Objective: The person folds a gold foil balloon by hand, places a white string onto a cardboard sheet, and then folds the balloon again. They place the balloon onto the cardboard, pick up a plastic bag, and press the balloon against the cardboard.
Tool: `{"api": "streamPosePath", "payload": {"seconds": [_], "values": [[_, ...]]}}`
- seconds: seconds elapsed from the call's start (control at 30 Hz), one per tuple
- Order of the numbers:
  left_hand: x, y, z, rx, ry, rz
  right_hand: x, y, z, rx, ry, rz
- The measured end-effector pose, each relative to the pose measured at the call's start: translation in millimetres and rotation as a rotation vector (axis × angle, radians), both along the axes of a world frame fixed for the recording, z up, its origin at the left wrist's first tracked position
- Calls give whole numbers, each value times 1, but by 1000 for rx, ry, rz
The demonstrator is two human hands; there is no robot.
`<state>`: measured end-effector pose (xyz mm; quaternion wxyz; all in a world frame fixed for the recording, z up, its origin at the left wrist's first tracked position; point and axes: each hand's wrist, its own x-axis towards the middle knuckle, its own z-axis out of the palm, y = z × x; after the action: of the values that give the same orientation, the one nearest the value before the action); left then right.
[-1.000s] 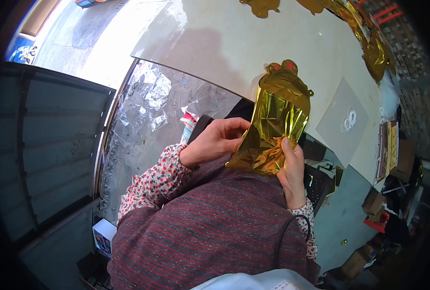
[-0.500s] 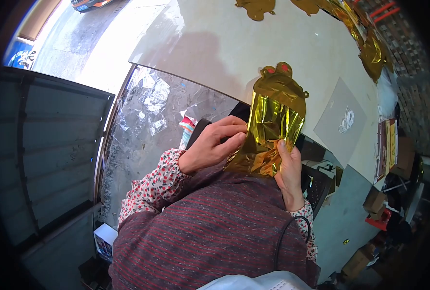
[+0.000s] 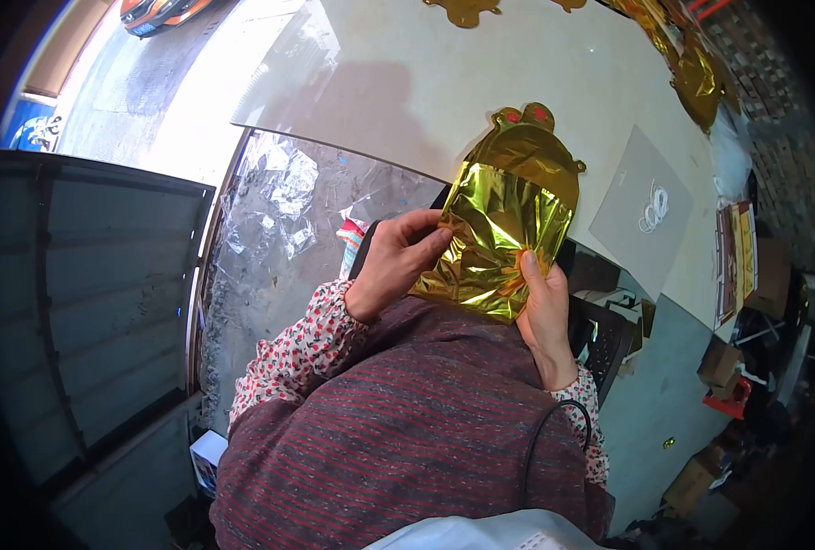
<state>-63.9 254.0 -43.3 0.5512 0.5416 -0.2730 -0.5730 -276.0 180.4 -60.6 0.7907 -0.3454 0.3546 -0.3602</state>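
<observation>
A flat, uninflated gold foil balloon (image 3: 508,206) stretches between my two hands, creased and shiny. Its far end, with two rounded lobes marked in red, lies over the table's near edge. At the balloon's left edge, my left hand (image 3: 396,257) pinches the foil between thumb and fingertips. My right hand (image 3: 545,307) grips the lower right side, thumb on top and fingers partly hidden behind. Creases spread across the foil from beside that thumb.
On the pale table (image 3: 481,78) lie a grey sheet (image 3: 623,197) and a coil of white string (image 3: 655,211). More gold foil pieces (image 3: 700,82) hang over the far right edge. Clear plastic scraps (image 3: 288,188) litter the floor at left, beside a dark metal panel (image 3: 119,302).
My left hand has moved left and slightly down with the foil's edge, so the balloon is spread wider. My right hand keeps its grip. The whole view has shifted slightly.
</observation>
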Motion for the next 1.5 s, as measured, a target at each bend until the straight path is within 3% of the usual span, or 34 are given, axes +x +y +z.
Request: {"api": "streamPosePath", "payload": {"seconds": [0.3, 0.5, 0.8, 1.0, 1.1, 1.2, 1.3, 1.4, 1.5], "values": [[-14, -4, 5, -255, 43, 186, -1, 1, 6, -13, -26, 3], [4, -8, 9, -161, -198, -168, -8, -4, 6, -30, 39, 25], [5, -12, 15, -189, -232, -205, -10, -4, 23, 184, -70, -61], [2, -14, 15, -238, -401, -199, -7, -7, 15, 12, 34, -69], [-5, -11, 20, -227, -163, -160, -8, -8, 10, -14, 55, -66], [-1, -13, 12, -291, -419, -199, -6, -7, 17, -4, 18, -64], [-1, -13, 8, -276, -433, -177, -8, -8, 12, -26, -8, -37], [-14, -13, 20, -245, -23, -33, -11, -7, 9, -47, 3, -38], [-19, -11, 24, -169, 78, 22, -11, -6, 11, -19, 14, -57]]}}
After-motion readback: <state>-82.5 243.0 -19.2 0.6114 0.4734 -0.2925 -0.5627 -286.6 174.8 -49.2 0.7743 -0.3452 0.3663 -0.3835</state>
